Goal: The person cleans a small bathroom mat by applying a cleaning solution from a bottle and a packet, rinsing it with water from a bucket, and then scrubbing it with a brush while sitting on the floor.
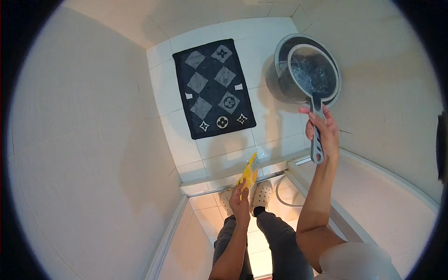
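Note:
My right hand (325,129) grips the handle of a grey plastic water dipper (313,73), which holds water. The dipper is over a dark bucket (281,84) at the upper right, hiding much of the bucket's opening. In my left hand (241,197) is a yellow plastic packet (249,172), held near the shower sill. A black mat with grey diamond shapes and white emblems (210,82) lies flat on the white tiled floor beyond my hands. Something small and pink (304,110) shows beside the right hand's fingers; what it is I cannot tell.
A raised sill with a metal track (224,187) crosses between my feet in beige clogs (262,194) and the tiled shower floor (224,157). Walls stand close on both sides. A grey hose (280,197) curves beside the right clog, near the framed shower panel (381,196).

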### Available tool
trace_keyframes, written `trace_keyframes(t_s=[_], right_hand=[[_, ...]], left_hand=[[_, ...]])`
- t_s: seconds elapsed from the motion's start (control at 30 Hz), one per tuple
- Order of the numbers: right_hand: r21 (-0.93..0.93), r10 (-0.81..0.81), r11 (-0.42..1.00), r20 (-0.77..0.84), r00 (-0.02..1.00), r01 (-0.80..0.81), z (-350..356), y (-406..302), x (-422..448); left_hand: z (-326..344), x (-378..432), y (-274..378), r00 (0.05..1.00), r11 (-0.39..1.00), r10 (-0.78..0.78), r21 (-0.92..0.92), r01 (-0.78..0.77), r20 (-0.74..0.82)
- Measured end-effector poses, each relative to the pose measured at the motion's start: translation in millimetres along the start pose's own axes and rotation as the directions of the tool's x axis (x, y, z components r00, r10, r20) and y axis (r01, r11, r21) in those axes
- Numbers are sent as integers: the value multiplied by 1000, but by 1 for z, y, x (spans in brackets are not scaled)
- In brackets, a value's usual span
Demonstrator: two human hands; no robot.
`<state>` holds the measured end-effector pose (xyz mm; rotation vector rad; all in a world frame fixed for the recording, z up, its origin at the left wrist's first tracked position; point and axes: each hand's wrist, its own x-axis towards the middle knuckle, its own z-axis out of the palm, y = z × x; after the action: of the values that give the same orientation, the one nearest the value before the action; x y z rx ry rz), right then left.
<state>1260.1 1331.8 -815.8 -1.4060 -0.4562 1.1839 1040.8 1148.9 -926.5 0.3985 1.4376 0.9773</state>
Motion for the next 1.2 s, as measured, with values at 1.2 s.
trace_keyframes(t_s=[1.2], right_hand=[[-929, -490, 177, 203, 848, 325, 10, 71, 95]], left_hand=[[-2, -5, -3, 993, 994, -58, -103, 48, -100]])
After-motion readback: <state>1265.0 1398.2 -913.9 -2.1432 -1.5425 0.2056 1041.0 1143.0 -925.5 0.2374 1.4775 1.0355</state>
